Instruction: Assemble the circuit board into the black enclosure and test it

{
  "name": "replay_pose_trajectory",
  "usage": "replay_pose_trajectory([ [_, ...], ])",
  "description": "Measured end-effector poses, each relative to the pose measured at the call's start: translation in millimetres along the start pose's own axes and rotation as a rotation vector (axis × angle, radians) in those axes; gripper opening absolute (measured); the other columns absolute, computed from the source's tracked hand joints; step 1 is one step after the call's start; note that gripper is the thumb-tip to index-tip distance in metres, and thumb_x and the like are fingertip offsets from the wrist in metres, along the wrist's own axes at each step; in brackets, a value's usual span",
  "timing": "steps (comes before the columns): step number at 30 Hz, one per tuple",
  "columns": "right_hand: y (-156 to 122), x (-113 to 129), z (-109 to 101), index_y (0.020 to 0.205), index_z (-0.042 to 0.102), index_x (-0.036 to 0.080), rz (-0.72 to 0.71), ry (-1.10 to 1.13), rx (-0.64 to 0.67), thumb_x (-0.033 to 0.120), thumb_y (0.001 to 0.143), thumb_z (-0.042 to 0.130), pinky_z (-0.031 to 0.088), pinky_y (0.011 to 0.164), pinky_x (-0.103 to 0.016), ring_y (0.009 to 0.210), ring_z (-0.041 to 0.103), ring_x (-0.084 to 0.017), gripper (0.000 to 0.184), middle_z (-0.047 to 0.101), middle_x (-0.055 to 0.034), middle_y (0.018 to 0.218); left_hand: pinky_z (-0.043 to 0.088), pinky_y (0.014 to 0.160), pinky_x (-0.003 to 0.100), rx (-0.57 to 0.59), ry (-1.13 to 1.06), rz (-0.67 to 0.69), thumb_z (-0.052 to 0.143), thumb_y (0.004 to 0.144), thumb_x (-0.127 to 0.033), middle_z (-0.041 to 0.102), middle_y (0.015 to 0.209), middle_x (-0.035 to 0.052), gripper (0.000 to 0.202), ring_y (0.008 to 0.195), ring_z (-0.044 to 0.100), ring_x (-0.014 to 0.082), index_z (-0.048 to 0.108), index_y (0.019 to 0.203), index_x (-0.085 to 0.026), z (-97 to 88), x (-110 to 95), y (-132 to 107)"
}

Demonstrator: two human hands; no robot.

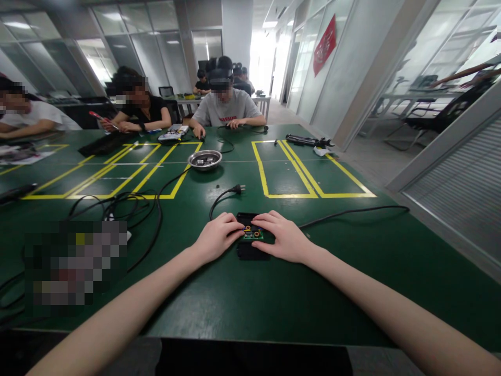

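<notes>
Circuit board (pixel 253 237), 1, between 2 hands (pixel 287 237)

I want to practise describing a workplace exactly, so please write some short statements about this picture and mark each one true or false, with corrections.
1. The left hand and the right hand are both at a small green circuit board. True.
2. The metal bowl stands farther from the hands than the black plug. True.
3. The plug lies inside the bowl. False: it lies outside the bowl, over the green table.
4. The table is marked with red lines. False: its tape lines are yellow.
5. A red banner shows in the upper right part of the picture. True.
6. The circuit board is left of both hands. False: it is between them.
</notes>
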State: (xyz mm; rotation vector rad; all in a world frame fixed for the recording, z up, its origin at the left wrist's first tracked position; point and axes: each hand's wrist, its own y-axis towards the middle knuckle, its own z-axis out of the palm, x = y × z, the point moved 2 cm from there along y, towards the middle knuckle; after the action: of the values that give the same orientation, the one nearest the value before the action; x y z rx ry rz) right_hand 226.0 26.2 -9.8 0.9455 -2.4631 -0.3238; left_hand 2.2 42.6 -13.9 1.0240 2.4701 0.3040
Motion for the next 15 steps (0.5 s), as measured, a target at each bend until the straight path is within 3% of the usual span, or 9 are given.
replay_pose_trajectory([
  [8, -3.4, -5.2, -9.1, 0.140, 0.059, 0.023, -0.018, 0.025, -0.010, 0.045, 0.090, 0.073, 0.060, 0.097, -0.047, 0.119, 0.067, -0.030, 0.056, 0.059, -0.0146, 0.141, 0.057, 0.079, 0.028, 0.062, 0.138, 0.032, 0.052, 0.106, -0.035, 0.068, 0.100, 0.0064, 0.027, 0.092, 0.066, 0.0189, 0.075, 0.113, -0.022, -6.4, 2.6, 2.4],
  [11, -5.0, -9.0, -17.4, 0.135, 0.057, 0.023, -0.005, 0.046, 0.000, 0.043, 0.087, 0.076, 0.061, 0.087, -0.042, 0.105, 0.071, -0.027, 0.056, 0.061, -0.0124, 0.132, 0.055, 0.077, 0.026, 0.067, 0.113, 0.013, 0.051, 0.106, -0.036, 0.070, 0.097, 0.0052, 0.028, 0.088, 0.068, 0.0175, 0.075, 0.112, -0.022, -8.4, 3.7, 1.6],
  [15, -5.3, -14.3, -27.3, 0.116, 0.062, 0.022, -0.002, 0.046, -0.014, 0.041, 0.089, 0.073, 0.058, 0.075, -0.034, 0.089, 0.070, -0.022, 0.035, 0.068, -0.0072, 0.110, 0.053, 0.073, 0.024, 0.067, 0.076, 0.001, 0.051, 0.106, -0.036, 0.072, 0.094, 0.0038, 0.027, 0.084, 0.070, 0.0168, 0.074, 0.113, -0.022, -13.0, 0.7, 0.1],
])
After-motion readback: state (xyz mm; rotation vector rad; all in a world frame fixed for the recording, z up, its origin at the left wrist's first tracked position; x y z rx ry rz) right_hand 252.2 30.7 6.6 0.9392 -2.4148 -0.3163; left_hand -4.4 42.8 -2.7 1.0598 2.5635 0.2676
